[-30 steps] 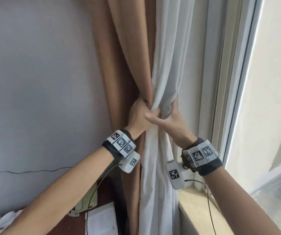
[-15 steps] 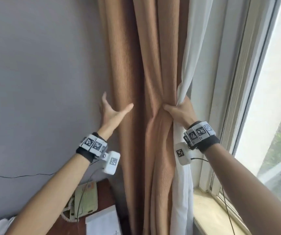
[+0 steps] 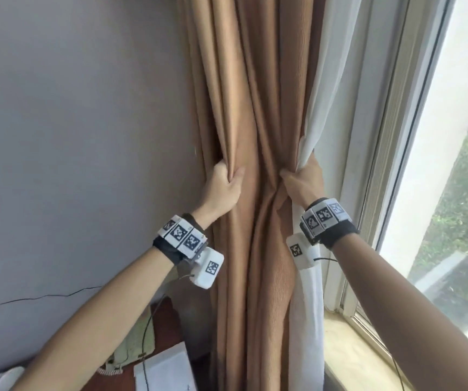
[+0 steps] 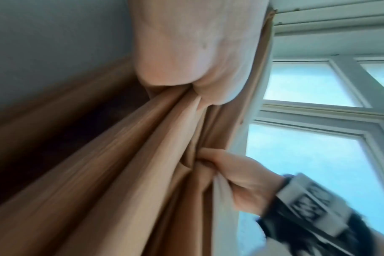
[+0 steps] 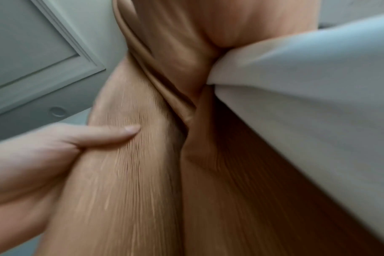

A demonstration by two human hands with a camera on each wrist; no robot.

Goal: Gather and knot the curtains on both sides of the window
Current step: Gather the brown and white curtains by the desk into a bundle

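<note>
**Ana:** Head view, and both hands are on the fabric. Left hand (image 3: 221,190) is clenched round a fold at the wall-side edge of the tan curtain (image 3: 255,108), fingers tucked behind the cloth, thumb pressed on the front.

**Ben:** The right wrist view shows that thumb (image 5: 112,133) lying flat along the tan folds. And the right hand (image 3: 302,183)?

**Ana:** Grasping too, fist closed on the window-side edge of the tan curtain, with the white curtain (image 3: 326,94) caught in the same grip. From the left wrist view, the curled fingers (image 4: 210,159) bite into bunched tan cloth.

**Ben:** So neither hand is loose. How far apart are they?

**Ana:** Near each other at roughly the same height, with a band of creased tan fabric pinched in between them. Above the grips the folds fan upward; below, the tan curtain hangs straight down and the white one falls beside it on the window side.

**Ben:** Moving outward?

**Ana:** Each wrist wears a black band with checkered marker tiles and a small white camera block. Grey wall (image 3: 72,136) on the left, white window frame (image 3: 391,136) on the right, with a pale sill (image 3: 348,354) below it. Down at lower left, a pale green telephone (image 3: 134,345) and a white sheet of paper (image 3: 165,371) sit on a dark wooden surface.
</note>
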